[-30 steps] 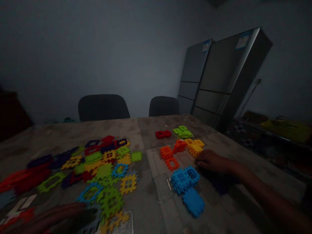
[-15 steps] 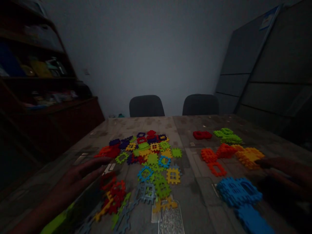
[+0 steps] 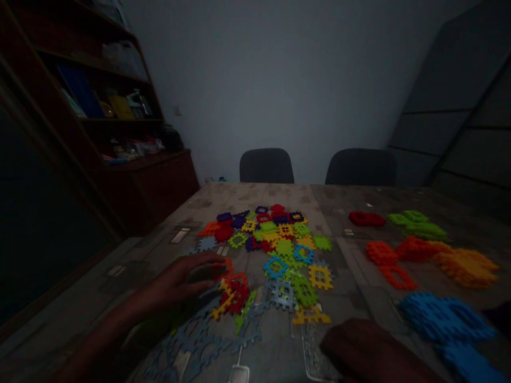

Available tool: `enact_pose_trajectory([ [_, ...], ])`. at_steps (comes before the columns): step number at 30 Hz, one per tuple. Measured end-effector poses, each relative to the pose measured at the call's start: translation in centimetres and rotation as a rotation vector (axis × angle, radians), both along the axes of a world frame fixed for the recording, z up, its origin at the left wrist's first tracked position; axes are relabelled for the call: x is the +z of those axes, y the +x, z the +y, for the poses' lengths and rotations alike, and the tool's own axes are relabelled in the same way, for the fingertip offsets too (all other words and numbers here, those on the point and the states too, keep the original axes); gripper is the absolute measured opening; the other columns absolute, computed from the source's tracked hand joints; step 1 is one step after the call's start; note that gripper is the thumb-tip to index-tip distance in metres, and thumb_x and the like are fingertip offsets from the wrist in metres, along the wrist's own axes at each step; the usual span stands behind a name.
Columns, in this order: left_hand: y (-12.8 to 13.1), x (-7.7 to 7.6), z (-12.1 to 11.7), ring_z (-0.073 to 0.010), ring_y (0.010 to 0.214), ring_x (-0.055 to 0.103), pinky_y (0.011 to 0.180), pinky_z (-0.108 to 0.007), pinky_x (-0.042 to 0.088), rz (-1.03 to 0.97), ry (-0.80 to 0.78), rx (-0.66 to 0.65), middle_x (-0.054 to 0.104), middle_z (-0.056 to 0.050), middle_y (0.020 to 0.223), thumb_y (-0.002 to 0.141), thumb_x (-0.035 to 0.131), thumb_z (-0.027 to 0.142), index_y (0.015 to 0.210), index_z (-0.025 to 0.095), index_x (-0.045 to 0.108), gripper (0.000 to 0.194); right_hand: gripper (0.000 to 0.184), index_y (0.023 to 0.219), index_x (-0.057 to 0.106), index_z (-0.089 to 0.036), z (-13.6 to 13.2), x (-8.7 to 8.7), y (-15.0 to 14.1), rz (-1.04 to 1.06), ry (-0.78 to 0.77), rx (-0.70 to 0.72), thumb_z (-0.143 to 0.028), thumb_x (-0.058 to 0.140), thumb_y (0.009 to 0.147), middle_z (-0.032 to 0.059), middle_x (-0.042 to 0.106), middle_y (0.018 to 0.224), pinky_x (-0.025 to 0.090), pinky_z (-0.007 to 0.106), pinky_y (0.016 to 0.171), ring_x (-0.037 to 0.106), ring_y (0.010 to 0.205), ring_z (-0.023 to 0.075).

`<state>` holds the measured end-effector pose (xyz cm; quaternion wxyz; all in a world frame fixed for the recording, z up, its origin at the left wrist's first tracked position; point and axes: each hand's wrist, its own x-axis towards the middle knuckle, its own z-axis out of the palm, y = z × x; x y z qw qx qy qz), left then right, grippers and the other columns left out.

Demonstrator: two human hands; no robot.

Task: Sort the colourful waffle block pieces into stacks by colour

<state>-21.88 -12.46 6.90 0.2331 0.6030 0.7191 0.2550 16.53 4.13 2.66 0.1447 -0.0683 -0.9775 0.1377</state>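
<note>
My left hand [image 3: 186, 282] reaches in from the left with thumb and fingers apart. Its fingertips are beside an orange piece [image 3: 228, 267] and a heap of red notched building pieces [image 3: 238, 293]; whether they touch is unclear. A yellow notched strip [image 3: 223, 301] lies against that heap. Low on the right, my right hand [image 3: 361, 343] is over the table, dark and rounded, with its fingers hidden underneath. A yellow piece [image 3: 311, 316] lies just beyond it to the left. Grey pieces [image 3: 203, 338] spread in front of my left hand.
Mixed notched pieces, among them a yellow window piece [image 3: 320, 276], cover the table's middle. To the right lie grouped blue pieces [image 3: 443, 319], yellow pieces [image 3: 467, 267], orange pieces [image 3: 383, 253], green pieces [image 3: 417, 223] and red pieces [image 3: 366, 218]. Two chairs [image 3: 266, 166] stand behind the table [image 3: 339, 199].
The view has turned left. My right hand has moved from beside the yellow pile towards the near middle of the table. My left hand now comes closer to the red and orange pieces.
</note>
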Motion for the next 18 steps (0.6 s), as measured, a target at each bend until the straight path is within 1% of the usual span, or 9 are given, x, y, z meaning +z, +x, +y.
enact_pose_trajectory([
  [1, 0.3, -0.1, -0.2, -0.0318, 0.136, 0.051, 0.117, -0.048, 0.038, 0.018, -0.039, -0.037, 0.058, -0.007, 0.146, 0.085, 0.069, 0.049, 0.137, 0.028, 0.059, 0.057, 0.04, 0.107, 0.069, -0.035, -0.2, -0.2, -1.0, -0.024, 0.026, 0.034, -0.017, 0.07, 0.071, 0.0009, 0.079, 0.098, 0.061, 0.037, 0.068, 0.074, 0.079, 0.026],
  [3, 1.0, -0.4, -0.5, -0.0326, 0.144, 0.041, 0.12, -0.051, 0.032, 0.067, -0.122, -0.086, 0.047, -0.006, 0.156, 0.078, 0.079, 0.044, 0.145, 0.031, 0.051, 0.074, 0.047, 0.114, 0.068, -0.03, -0.6, -0.9, -2.7, -0.08, 0.052, 0.089, -0.015, 0.069, 0.07, 0.0089, 0.075, 0.115, 0.061, 0.043, 0.078, 0.072, 0.096, 0.0317],
  [5, 1.6, -0.7, -0.7, -0.0336, 0.147, 0.035, 0.122, -0.052, 0.028, 0.111, -0.183, -0.109, 0.04, -0.005, 0.16, 0.07, 0.085, 0.037, 0.147, 0.033, 0.047, 0.086, 0.052, 0.119, 0.067, -0.027, -1.0, -1.6, -4.1, -0.102, 0.05, 0.075, -0.018, 0.071, 0.068, 0.0139, 0.069, 0.13, 0.058, 0.05, 0.088, 0.068, 0.111, 0.0362],
  [6, 1.8, -0.8, -0.8, -0.034, 0.147, 0.034, 0.122, -0.052, 0.027, 0.126, -0.19, -0.109, 0.039, -0.005, 0.16, 0.068, 0.086, 0.033, 0.147, 0.033, 0.047, 0.088, 0.054, 0.121, 0.066, -0.026, -1.2, -1.8, -4.7, -0.113, 0.045, 0.062, -0.019, 0.072, 0.068, 0.0159, 0.065, 0.136, 0.056, 0.053, 0.092, 0.065, 0.116, 0.0379],
  [8, 1.9, -0.9, -0.9, -0.0354, 0.147, 0.034, 0.121, -0.052, 0.028, 0.153, -0.165, -0.086, 0.041, -0.007, 0.158, 0.068, 0.082, 0.026, 0.146, 0.031, 0.048, 0.085, 0.054, 0.123, 0.067, -0.023, -1.5, -1.9, -5.6, -0.119, 0.055, 0.029, -0.018, 0.072, 0.069, 0.0194, 0.06, 0.142, 0.052, 0.059, 0.096, 0.062, 0.121, 0.0406],
  [10, 1.8, -0.9, -0.9, -0.0362, 0.144, 0.038, 0.119, -0.051, 0.033, 0.183, -0.139, -0.051, 0.047, -0.009, 0.153, 0.071, 0.074, 0.021, 0.144, 0.03, 0.051, 0.076, 0.053, 0.125, 0.066, -0.021, -1.5, -1.7, -6.1, -0.117, 0.082, 0.005, -0.018, 0.071, 0.072, 0.0204, 0.059, 0.143, 0.051, 0.061, 0.098, 0.061, 0.122, 0.0408],
  [14, 0.7, -1.5, -0.6, -0.0342, 0.132, 0.052, 0.113, -0.049, 0.042, 0.255, -0.102, -0.058, 0.056, -0.01, 0.142, 0.081, 0.062, 0.019, 0.139, 0.027, 0.056, 0.059, 0.044, 0.123, 0.066, -0.023, -1.2, -1.8, -5.9, -0.032, 0.139, -0.009, -0.02, 0.064, 0.08, 0.017, 0.067, 0.133, 0.054, 0.056, 0.094, 0.065, 0.115, 0.0365],
  [16, 0.1, -2.0, -0.6, -0.0332, 0.128, 0.055, 0.112, -0.05, 0.043, 0.287, -0.075, -0.069, 0.057, -0.011, 0.14, 0.086, 0.059, 0.021, 0.139, 0.027, 0.056, 0.053, 0.041, 0.123, 0.065, -0.024, -1.1, -2.2, -5.6, 0.052, 0.143, -0.016, -0.019, 0.061, 0.082, 0.0156, 0.071, 0.126, 0.053, 0.055, 0.093, 0.067, 0.11, 0.0349],
  [18, -0.4, -2.3, -0.7, -0.0324, 0.129, 0.055, 0.113, -0.05, 0.041, 0.277, -0.049, -0.076, 0.056, -0.01, 0.143, 0.088, 0.058, 0.023, 0.141, 0.028, 0.053, 0.053, 0.039, 0.124, 0.062, -0.025, -1.1, -2.5, -5.5, 0.134, 0.101, -0.024, -0.018, 0.058, 0.085, 0.0135, 0.073, 0.12, 0.053, 0.052, 0.092, 0.069, 0.105, 0.032],
])
